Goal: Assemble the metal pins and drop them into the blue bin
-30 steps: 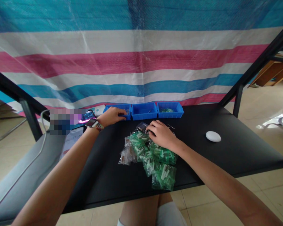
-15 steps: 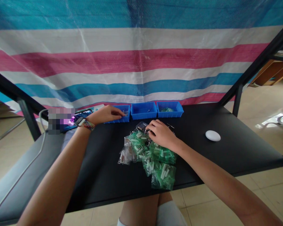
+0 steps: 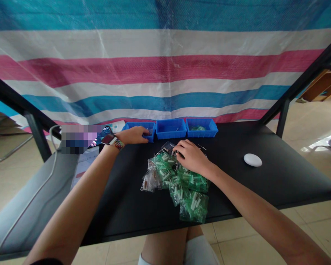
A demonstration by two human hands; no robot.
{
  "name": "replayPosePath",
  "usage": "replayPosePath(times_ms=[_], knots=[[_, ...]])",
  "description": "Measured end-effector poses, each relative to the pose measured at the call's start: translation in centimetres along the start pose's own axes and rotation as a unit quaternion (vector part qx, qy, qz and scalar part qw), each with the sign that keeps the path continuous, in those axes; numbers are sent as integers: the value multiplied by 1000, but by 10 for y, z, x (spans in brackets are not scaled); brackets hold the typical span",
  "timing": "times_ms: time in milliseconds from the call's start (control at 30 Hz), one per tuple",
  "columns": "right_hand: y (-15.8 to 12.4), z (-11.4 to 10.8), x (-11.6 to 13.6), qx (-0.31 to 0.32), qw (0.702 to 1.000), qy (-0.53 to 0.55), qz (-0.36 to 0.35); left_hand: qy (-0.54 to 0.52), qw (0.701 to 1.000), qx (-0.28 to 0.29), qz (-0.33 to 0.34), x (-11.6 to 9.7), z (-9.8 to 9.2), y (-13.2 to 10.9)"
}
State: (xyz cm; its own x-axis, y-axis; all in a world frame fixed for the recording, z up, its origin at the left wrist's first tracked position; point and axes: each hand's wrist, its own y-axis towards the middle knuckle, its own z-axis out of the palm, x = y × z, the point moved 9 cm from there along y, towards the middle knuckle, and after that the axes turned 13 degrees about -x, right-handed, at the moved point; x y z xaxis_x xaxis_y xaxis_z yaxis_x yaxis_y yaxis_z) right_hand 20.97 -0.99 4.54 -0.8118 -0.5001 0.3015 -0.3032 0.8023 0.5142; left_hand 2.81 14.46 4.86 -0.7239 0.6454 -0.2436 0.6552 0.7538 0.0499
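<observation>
My left hand (image 3: pixel 136 135) rests over the left blue bin (image 3: pixel 125 127), its fingers bent down past the bin's edge. The fingertips are partly hidden, and I cannot tell whether they hold anything. A watch and a woven bracelet are on that wrist. My right hand (image 3: pixel 191 156) lies on top of a pile of small plastic packets (image 3: pixel 165 163), its fingers curled together beside a dark clear packet (image 3: pixel 168 147). What those fingers grip is hidden beneath them. Most packets are green with pale stick-like pieces; clear ones (image 3: pixel 151 180) with brownish pieces lie at the pile's left.
The middle blue bin (image 3: pixel 171 130) holds a small thin item. In the right blue bin (image 3: pixel 202 132) lie greenish packets. A white oval object (image 3: pixel 252 160) sits on the black table (image 3: pixel 231 147). At left are a phone (image 3: pixel 106 132) and a white cable (image 3: pixel 30 200).
My left wrist has turned, showing the watch face, and its fingers have bent further down at the left bin. My right hand stays on the pile. The whole view has shifted slightly.
</observation>
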Motion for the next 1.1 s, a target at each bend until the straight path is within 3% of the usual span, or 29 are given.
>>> replayPosePath(times_ms=[200, 467, 633, 900, 1100], knots=[[0, 0, 0, 2, 1000, 1, 6, 1, 1000, 3, -9, -4, -6, -3], [-1, 2, -2, 0, 1000, -1, 4, -82, 996, 13, -24, 3, -19, -8], [-1, 2, -2, -4, 1000, 3, 5, -117, 993, 11, -16, -7, -30, -13], [0, 1, -2, -2, 1000, 2, 9, -114, 991, -64, -4, -10, -40, -9], [0, 1, -1, 0, 1000, 0, 6, -121, 989, -83, -16, -6, -39, -7]])
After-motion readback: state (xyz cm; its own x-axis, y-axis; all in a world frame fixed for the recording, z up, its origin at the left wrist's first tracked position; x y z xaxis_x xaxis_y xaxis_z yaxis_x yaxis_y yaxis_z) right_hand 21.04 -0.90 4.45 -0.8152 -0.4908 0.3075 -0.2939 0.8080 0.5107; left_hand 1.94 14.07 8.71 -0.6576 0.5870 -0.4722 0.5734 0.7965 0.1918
